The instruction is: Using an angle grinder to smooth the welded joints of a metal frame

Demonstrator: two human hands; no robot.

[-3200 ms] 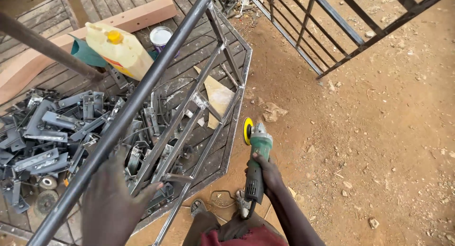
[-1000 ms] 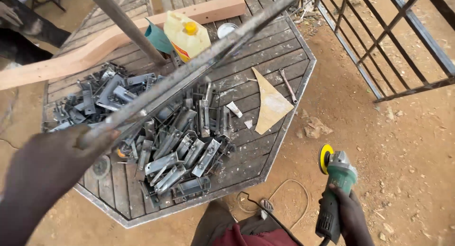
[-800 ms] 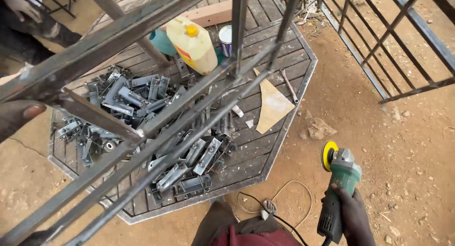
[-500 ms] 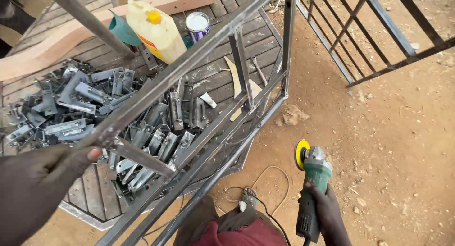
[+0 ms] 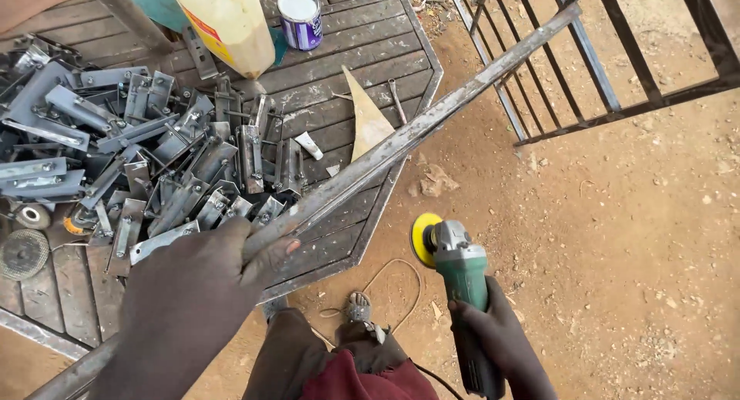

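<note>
My left hand grips a long grey steel bar that belongs to a metal frame and runs diagonally up to the right across the view. My right hand holds a green angle grinder with a yellow disc, held low over the dirt ground to the right of the bar, with its cable trailing by my foot. Under the bar lies an octagonal metal panel covered with a heap of grey metal brackets.
A yellow plastic jug and a small paint tin stand at the panel's far side. A triangular wood offcut lies on it. A dark barred metal gate lies on the dirt at the upper right. Grinding discs rest at left.
The frame has swung so only one bar crosses the view now. My left hand still grips it. The grinder in my right hand has stayed low beside my leg.
</note>
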